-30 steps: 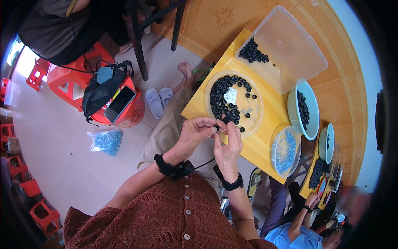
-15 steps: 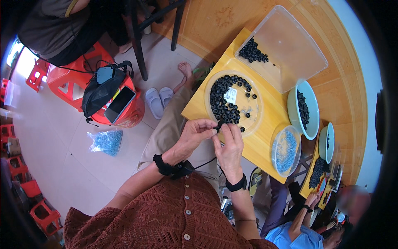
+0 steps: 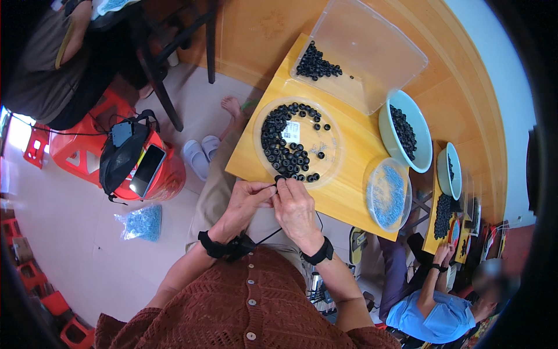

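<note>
In front of my lap, both hands meet at the near edge of the yellow table (image 3: 354,198). My left hand (image 3: 244,205) is closed in a pinch, its fingertips against a small black ring-shaped part (image 3: 279,178). Thumb and fingers of my right hand (image 3: 295,210) also pinch this part and hide most of it. Just beyond them lies a round clear tray (image 3: 332,125) with many black ring-shaped pieces (image 3: 273,136) heaped along its left side and a white label among them. Any smaller item between the fingertips is hidden.
A clear bin (image 3: 372,52) with black pieces stands at the far end. To the right are a pale green bowl (image 3: 427,145) of black pieces and a clear dish (image 3: 386,195) of blue bits. A red stool (image 3: 165,180) holds a bag and phone. A co-worker (image 3: 436,311) sits at right.
The view has shifted, so table and trays appear further left. My hands stay together at the table edge, still pinching the black part; the right hand's fingers now cover more of it.
</note>
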`<state>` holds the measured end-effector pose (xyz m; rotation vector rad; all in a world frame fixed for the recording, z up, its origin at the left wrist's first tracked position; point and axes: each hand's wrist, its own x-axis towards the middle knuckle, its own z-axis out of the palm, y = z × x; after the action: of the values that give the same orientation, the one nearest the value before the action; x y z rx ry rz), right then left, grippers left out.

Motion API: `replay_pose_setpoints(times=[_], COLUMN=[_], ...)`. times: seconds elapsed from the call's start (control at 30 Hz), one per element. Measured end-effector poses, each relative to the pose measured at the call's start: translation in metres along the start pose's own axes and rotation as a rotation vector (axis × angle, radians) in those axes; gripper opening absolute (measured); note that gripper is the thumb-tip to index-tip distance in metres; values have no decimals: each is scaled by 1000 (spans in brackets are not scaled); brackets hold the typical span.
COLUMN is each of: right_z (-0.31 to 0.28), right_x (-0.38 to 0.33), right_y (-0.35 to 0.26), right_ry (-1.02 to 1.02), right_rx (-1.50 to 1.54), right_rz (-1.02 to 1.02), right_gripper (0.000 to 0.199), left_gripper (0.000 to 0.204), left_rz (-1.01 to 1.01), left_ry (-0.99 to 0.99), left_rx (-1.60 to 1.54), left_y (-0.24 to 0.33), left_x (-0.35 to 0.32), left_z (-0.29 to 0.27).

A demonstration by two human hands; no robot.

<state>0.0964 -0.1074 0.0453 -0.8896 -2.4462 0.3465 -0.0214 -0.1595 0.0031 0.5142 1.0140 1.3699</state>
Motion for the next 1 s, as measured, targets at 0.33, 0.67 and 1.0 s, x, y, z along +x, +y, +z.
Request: replay_pose_setpoints(times=[0.33, 0.67, 1.0], right_z=[17, -78, -162], right_x=[-5, 21, 57], right_y=[10, 116, 217], right_ry=[67, 347, 471], right_rx=[30, 11, -394], right_rz=[-40, 341, 271], right_gripper=[19, 18, 34], left_gripper=[19, 29, 27], left_rz=[-34, -85, -125], left_ry=[64, 66, 7], left_rx=[-11, -3, 13], left_y=[-2, 24, 18], left_x=[2, -5, -3], left_z=[-1, -10, -10])
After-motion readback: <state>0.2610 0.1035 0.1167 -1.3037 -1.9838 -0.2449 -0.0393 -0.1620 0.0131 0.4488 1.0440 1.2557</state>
